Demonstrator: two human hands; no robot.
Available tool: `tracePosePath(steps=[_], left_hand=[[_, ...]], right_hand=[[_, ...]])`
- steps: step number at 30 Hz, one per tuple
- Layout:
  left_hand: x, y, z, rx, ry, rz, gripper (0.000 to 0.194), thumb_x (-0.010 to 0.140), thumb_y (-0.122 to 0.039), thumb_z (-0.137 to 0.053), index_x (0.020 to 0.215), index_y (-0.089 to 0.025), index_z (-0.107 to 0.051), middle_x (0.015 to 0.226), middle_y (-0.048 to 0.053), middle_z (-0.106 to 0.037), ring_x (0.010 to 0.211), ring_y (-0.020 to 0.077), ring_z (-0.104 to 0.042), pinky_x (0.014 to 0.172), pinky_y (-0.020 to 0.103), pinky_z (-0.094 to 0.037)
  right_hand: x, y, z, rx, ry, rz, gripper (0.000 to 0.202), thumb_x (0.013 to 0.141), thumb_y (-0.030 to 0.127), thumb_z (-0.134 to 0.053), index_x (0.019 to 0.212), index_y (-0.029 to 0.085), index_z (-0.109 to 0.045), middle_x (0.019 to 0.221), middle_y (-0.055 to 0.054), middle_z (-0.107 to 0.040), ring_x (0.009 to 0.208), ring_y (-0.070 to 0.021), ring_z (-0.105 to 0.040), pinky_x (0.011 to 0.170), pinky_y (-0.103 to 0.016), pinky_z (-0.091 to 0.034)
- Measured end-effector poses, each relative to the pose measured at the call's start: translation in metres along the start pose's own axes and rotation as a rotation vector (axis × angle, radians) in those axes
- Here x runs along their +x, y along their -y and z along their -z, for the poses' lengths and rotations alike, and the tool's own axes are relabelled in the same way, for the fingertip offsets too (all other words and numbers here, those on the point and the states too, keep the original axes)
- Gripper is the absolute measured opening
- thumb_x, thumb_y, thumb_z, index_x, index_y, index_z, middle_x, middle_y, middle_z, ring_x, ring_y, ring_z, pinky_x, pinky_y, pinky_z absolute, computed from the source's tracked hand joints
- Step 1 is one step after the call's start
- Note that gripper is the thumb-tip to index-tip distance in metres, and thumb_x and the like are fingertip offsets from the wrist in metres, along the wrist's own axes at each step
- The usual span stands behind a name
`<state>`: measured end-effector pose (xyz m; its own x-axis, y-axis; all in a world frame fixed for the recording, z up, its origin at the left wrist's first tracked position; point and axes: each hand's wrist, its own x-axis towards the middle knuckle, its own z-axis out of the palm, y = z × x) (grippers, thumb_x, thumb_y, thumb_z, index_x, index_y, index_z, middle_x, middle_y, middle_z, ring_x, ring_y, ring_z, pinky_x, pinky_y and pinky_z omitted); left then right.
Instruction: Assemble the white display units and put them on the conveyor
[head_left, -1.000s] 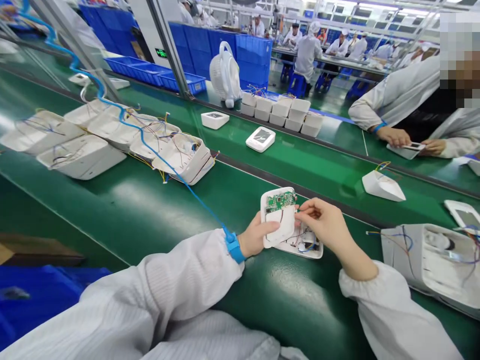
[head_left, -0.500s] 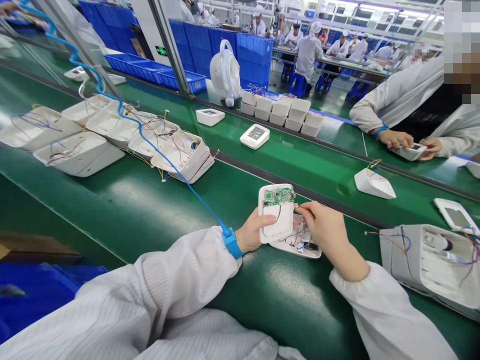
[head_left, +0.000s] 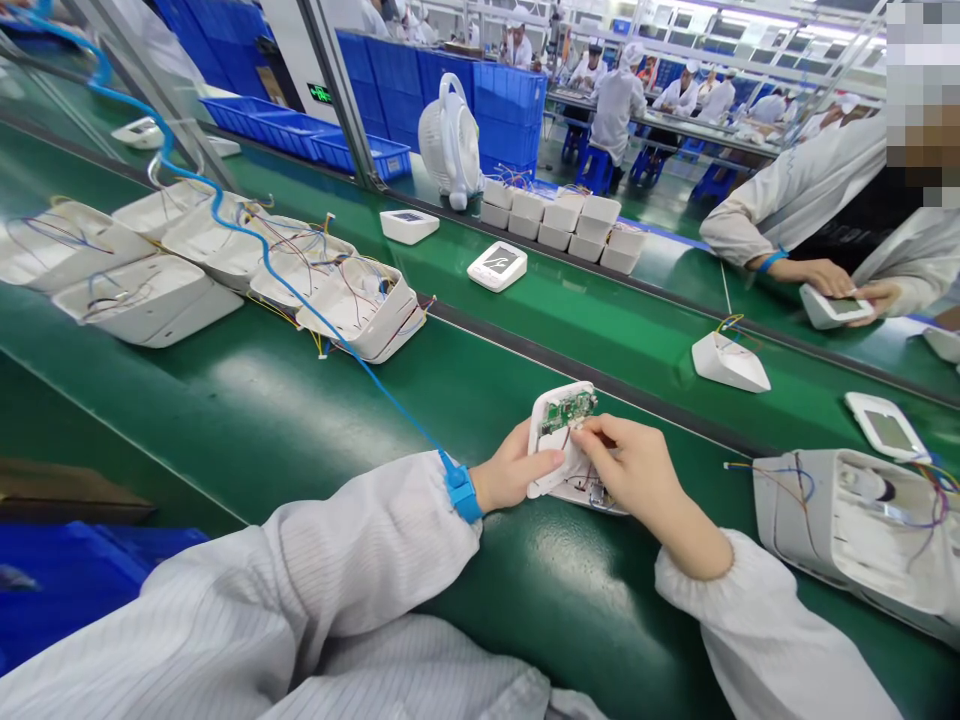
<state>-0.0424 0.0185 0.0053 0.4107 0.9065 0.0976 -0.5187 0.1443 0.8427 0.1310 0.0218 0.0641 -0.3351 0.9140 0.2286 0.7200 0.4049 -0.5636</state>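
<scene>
My left hand (head_left: 517, 466) is closed around a white housing half (head_left: 541, 462), thumb across its inner side. A green circuit board (head_left: 568, 410) is fitted along the upper part of that half, which is held up and tilted. My right hand (head_left: 630, 462) is closed in a pinch at the board's lower edge; what its fingertips hold is too small and covered to make out. Below and behind, a white back shell (head_left: 583, 492) with thin wires lies on the green bench, partly hidden by both hands. A blue wrist strap (head_left: 461, 488) with a coiled cord circles my left wrist.
Open white shells with loose wires (head_left: 360, 310) cluster at the left, and another stack (head_left: 795, 510) stands at the right. White display units (head_left: 498, 266) lie on the green conveyor (head_left: 600, 320). A fan (head_left: 450, 140) stands behind it. Across, a co-worker's hands (head_left: 832, 285) hold a unit.
My right hand has moved from beside the board's right edge to its lower edge. The housing half in my left hand has turned and tilted. Units on the conveyor have shifted slightly left.
</scene>
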Motion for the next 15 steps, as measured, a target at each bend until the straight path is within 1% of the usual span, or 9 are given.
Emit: tracePosePath(steps=[4,7,9,11,13,14,15], left_hand=[[0.0,0.0,0.0,0.066,-0.002,-0.02,0.05,0.073,-0.041,-0.077,0.116,-0.016,-0.065,0.099,0.007,-0.07,0.087,0.0216,-0.063,0.08,0.033,-0.049],[0.0,-0.001,0.001,0.118,-0.001,-0.035,0.049,0.074,-0.043,-0.076,0.113,-0.015,-0.066,0.095,0.006,-0.069,0.084,0.0203,-0.061,0.078,0.032,-0.048],[0.0,-0.001,0.001,0.146,0.0,-0.029,0.047,0.074,-0.045,-0.075,0.108,-0.014,-0.067,0.091,0.006,-0.068,0.081,0.0198,-0.06,0.077,0.032,-0.047],[0.001,-0.002,0.001,0.165,-0.006,-0.01,0.045,0.073,-0.046,-0.075,0.103,-0.013,-0.068,0.088,0.006,-0.067,0.08,0.0193,-0.059,0.076,0.032,-0.047],[0.002,-0.003,0.002,0.16,-0.014,0.024,0.044,0.072,-0.045,-0.076,0.099,-0.012,-0.067,0.086,0.006,-0.067,0.079,0.019,-0.059,0.076,0.031,-0.048],[0.003,-0.003,0.003,0.146,-0.014,0.042,0.043,0.071,-0.045,-0.076,0.098,-0.012,-0.067,0.086,0.006,-0.067,0.079,0.019,-0.06,0.076,0.031,-0.048],[0.003,-0.004,0.003,0.124,-0.007,0.061,0.043,0.071,-0.045,-0.077,0.097,-0.012,-0.067,0.086,0.006,-0.067,0.079,0.0192,-0.06,0.076,0.032,-0.049]], right_hand=[[0.0,0.001,-0.002,0.069,-0.026,-0.055,0.027,0.093,0.039,-0.054,0.079,0.021,-0.069,0.069,-0.001,-0.069,0.062,-0.0159,-0.061,0.062,-0.027,-0.042],[0.001,0.003,-0.002,0.107,-0.04,-0.084,0.028,0.092,0.04,-0.055,0.076,0.021,-0.067,0.065,0.0,-0.068,0.058,-0.0153,-0.06,0.059,-0.026,-0.042],[0.0,0.004,-0.003,0.116,-0.053,-0.088,0.028,0.092,0.04,-0.056,0.074,0.021,-0.067,0.064,0.0,-0.068,0.057,-0.0148,-0.06,0.057,-0.026,-0.043],[-0.001,0.003,-0.004,0.077,-0.076,-0.065,0.028,0.093,0.039,-0.055,0.074,0.021,-0.066,0.064,0.0,-0.068,0.057,-0.0143,-0.06,0.057,-0.026,-0.043],[-0.001,-0.002,-0.007,-0.003,-0.13,-0.014,0.029,0.094,0.039,-0.054,0.074,0.021,-0.066,0.065,0.0,-0.068,0.059,-0.0144,-0.062,0.06,-0.027,-0.044],[0.0,-0.005,-0.008,-0.041,-0.183,0.015,0.028,0.093,0.04,-0.056,0.075,0.021,-0.066,0.067,-0.001,-0.068,0.061,-0.015,-0.062,0.061,-0.028,-0.045],[0.001,-0.01,-0.01,-0.062,-0.248,0.049,0.026,0.092,0.043,-0.059,0.08,0.021,-0.066,0.074,-0.002,-0.07,0.065,-0.0161,-0.064,0.063,-0.029,-0.047]])
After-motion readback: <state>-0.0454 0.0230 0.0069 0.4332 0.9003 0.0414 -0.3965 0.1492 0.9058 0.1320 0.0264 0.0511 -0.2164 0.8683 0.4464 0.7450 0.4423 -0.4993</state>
